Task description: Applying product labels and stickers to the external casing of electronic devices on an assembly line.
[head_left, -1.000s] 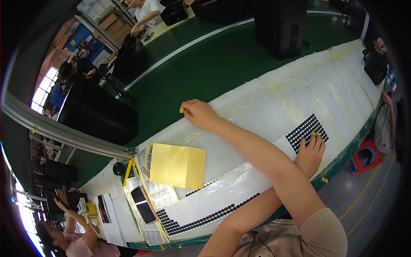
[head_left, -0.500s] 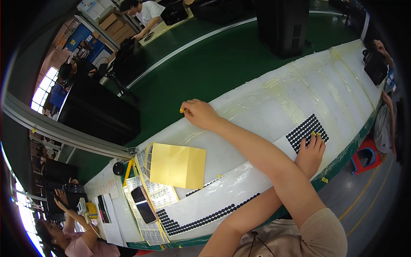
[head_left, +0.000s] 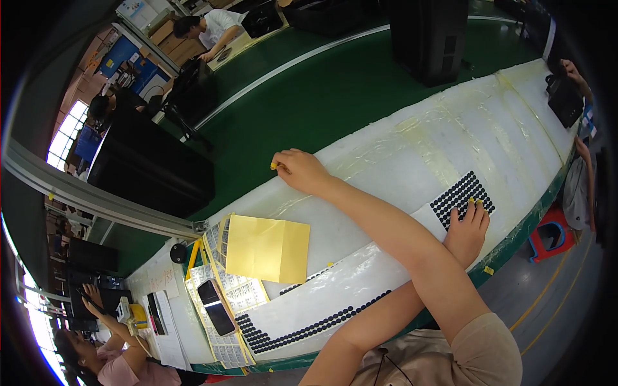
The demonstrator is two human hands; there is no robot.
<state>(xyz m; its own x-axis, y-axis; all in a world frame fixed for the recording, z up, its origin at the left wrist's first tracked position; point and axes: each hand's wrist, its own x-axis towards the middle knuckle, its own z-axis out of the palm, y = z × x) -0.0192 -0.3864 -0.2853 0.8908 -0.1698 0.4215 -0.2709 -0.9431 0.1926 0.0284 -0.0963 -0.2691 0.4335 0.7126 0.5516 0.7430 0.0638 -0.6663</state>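
My arms are crossed. My left hand [head_left: 467, 233] rests at the right with its fingers stretched over a sheet of round black dots [head_left: 461, 198], yellow coverings on the fingertips. Past the far edge of the white table, my right hand [head_left: 300, 172] is held with curled fingers and yellow at the tips; anything pinched between them is too small to make out. The dot sheet's long pale backing [head_left: 335, 309] passes under my forearms, and more black dots line its lower edge and left end.
Left of my arms are a yellow paper sheet [head_left: 267, 249], a phone [head_left: 216, 307] and printed label sheets [head_left: 241, 293]. Beyond the table runs a green surface [head_left: 309, 116] with tall black cases [head_left: 425, 45]. Co-workers sit left and far; a red stool [head_left: 555, 239] stands right.
My hands and the dot sheet have not visibly moved. The black cases beyond the table have shifted slightly to the right. The far co-worker in white bends lower, further left.
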